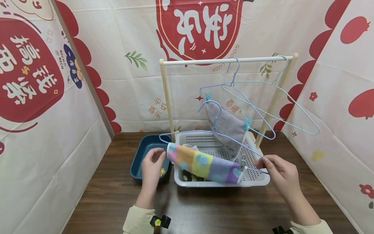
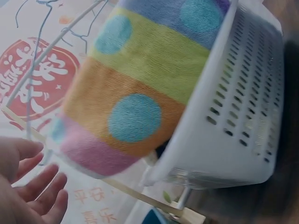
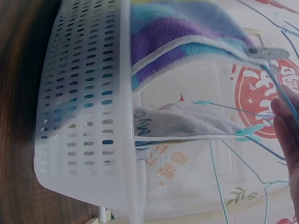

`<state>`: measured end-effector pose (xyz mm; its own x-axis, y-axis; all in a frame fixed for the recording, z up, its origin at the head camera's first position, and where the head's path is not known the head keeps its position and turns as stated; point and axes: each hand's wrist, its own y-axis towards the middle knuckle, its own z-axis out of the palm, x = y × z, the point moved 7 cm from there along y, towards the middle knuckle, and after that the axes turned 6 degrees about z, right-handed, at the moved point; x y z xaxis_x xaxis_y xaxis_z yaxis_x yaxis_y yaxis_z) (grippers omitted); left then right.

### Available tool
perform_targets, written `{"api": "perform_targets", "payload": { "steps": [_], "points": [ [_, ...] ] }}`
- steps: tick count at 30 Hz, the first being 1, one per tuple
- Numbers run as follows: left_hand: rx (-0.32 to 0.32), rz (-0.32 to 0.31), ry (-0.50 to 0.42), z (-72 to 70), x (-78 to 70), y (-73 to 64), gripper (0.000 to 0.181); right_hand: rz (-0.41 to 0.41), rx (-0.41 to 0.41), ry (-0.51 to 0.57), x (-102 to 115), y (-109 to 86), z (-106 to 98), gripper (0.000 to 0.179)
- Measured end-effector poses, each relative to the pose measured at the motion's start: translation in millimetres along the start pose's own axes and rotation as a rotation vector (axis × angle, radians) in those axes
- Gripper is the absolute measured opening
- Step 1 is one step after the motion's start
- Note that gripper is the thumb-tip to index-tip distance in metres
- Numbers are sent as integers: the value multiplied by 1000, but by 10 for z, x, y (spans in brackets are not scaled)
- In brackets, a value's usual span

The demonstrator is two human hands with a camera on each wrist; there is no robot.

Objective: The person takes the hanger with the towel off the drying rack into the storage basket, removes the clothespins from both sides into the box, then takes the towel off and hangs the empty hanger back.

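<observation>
My right hand pinches the right corner of a blue clothes hanger in front of the rack. Along the lower bar of that hanger hangs a colourful striped towel with blue dots. A grey clip grips the towel's right end. Beside the towel's left end is my left hand, its fingers loosely bent. In the left wrist view those fingers stand apart from the cloth with nothing between them. Below the towel stands a white perforated basket.
Behind, a rack with a white rod carries a second blue hanger and a mint hanger. A grey towel is clipped to the second blue hanger by teal clips. A dark blue tray with yellow clips stands left.
</observation>
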<state>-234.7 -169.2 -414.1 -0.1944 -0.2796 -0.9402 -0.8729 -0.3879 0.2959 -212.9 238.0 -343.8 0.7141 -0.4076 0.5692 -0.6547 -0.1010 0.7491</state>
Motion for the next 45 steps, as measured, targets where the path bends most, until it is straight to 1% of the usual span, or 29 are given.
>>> {"api": "perform_targets", "payload": {
  "steps": [2, 4, 6, 9, 12, 15, 18, 22, 25, 28, 30, 34, 36, 40, 43, 45],
  "points": [
    [-42, 53, 17, -45, -89, -5, 16, 0, -1, 8, 11, 6, 5, 25],
    [-62, 104, 26, -60, -184, -15, 15, 3, -2, 11, 22, 11, 14, 25],
    [-57, 142, 21, -35, -272, -32, 14, 1, -7, 10, 36, 15, 27, 26],
    [-24, 191, 1, 54, -396, -68, 13, -3, -14, 7, 50, 20, 59, 26],
    [30, 219, -9, 179, -489, -107, 12, -15, -19, 6, 62, 31, 99, 25],
    [102, 237, -15, 312, -561, -134, 13, -26, -37, 16, 70, 54, 130, 24],
    [175, 268, -7, 454, -626, -155, 13, -11, -51, 36, 74, 69, 145, 25],
    [261, 353, 9, 623, -735, -178, 15, 41, -51, 43, 80, 78, 181, 25],
    [324, 445, 14, 746, -831, -220, 16, 68, -48, 27, 93, 75, 205, 26],
    [384, 519, 27, 861, -919, -290, 17, 63, -54, 40, 111, 64, 214, 26],
    [428, 554, 43, 945, -962, -340, 18, 66, -61, 61, 120, 57, 213, 26],
    [519, 564, 79, 1102, -1009, -425, 22, 80, -63, 117, 127, 45, 238, 26],
    [557, 568, 104, 1175, -1028, -462, 25, 97, -63, 128, 126, 35, 256, 25],
    [615, 606, 183, 1314, -1076, -522, 28, 105, -67, 142, 137, 12, 291, 25],
    [650, 638, 234, 1414, -1113, -559, 31, 85, -75, 173, 148, 1, 302, 23],
    [670, 644, 261, 1471, -1123, -575, 35, 71, -78, 191, 157, -1, 309, 22]
  ]
}}
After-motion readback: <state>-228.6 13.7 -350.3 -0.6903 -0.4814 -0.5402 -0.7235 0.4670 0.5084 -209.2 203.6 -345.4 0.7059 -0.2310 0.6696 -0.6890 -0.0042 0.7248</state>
